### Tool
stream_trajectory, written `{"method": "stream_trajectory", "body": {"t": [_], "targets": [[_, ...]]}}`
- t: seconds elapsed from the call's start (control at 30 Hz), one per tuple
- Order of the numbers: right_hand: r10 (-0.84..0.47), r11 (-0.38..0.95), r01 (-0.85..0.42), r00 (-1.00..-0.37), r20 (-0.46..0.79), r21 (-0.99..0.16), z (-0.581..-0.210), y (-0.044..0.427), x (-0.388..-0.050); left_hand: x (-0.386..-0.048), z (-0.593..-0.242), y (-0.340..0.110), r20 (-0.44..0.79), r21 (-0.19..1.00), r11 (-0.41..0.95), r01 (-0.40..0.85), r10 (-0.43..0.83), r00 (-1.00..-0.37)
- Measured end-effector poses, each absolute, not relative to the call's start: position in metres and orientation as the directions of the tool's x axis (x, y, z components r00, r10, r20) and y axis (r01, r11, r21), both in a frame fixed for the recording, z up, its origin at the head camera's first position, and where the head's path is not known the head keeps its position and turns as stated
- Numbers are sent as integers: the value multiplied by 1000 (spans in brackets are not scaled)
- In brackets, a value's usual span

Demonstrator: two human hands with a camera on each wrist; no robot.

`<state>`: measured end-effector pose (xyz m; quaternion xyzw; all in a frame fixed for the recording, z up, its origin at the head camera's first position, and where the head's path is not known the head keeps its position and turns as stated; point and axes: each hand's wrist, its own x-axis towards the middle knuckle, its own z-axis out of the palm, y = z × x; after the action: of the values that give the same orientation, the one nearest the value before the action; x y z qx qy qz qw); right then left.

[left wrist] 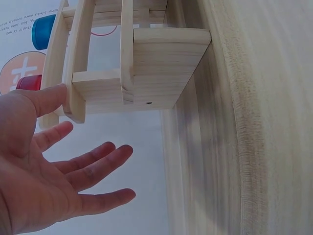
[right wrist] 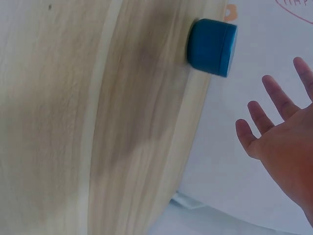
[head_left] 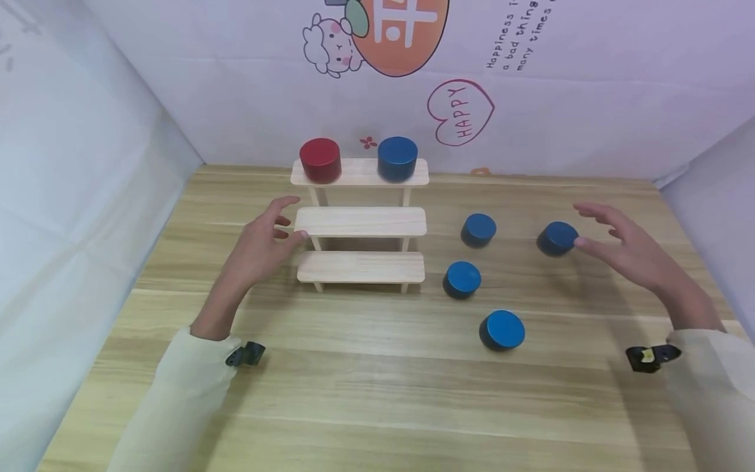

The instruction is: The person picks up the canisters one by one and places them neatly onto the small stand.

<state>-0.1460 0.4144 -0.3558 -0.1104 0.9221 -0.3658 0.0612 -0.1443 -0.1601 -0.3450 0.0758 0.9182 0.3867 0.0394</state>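
A three-tier wooden stand point(head_left: 361, 267) is on the table, with a red round tin point(head_left: 320, 160) and a blue round tin point(head_left: 398, 159) on its top tier. Beside its left end is my left hand point(head_left: 259, 246), fingers spread and holding nothing. The left thumb tip overlaps the middle tier's edge; whether it touches, I cannot tell. My right hand point(head_left: 634, 252) hovers at the far right with fingers apart, just beside a blue tin point(head_left: 557, 238). In the right wrist view, a gap separates the fingers from that blue tin point(right wrist: 211, 48).
More blue tins lie right of the stand: one at the back point(head_left: 478, 230), one in the middle point(head_left: 463, 280) and one nearer the front point(head_left: 502, 330). A white printed cloth point(head_left: 236, 98) hangs behind the table point(head_left: 354, 380), with white cloth at both sides.
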Motion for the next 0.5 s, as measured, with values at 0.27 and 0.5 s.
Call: {"method": "stream_trajectory", "body": {"t": [0.27,0.5], "targets": [[-235,702,-115,-969,-76,-703,-363,427,-149,-144,-345,-162,-26,722,685,98,168,-985],[-217,702,-23,-959,-182,-712,-370,439,-151,-145,-345,-162,-37,713,695,90,165,-986]]}}
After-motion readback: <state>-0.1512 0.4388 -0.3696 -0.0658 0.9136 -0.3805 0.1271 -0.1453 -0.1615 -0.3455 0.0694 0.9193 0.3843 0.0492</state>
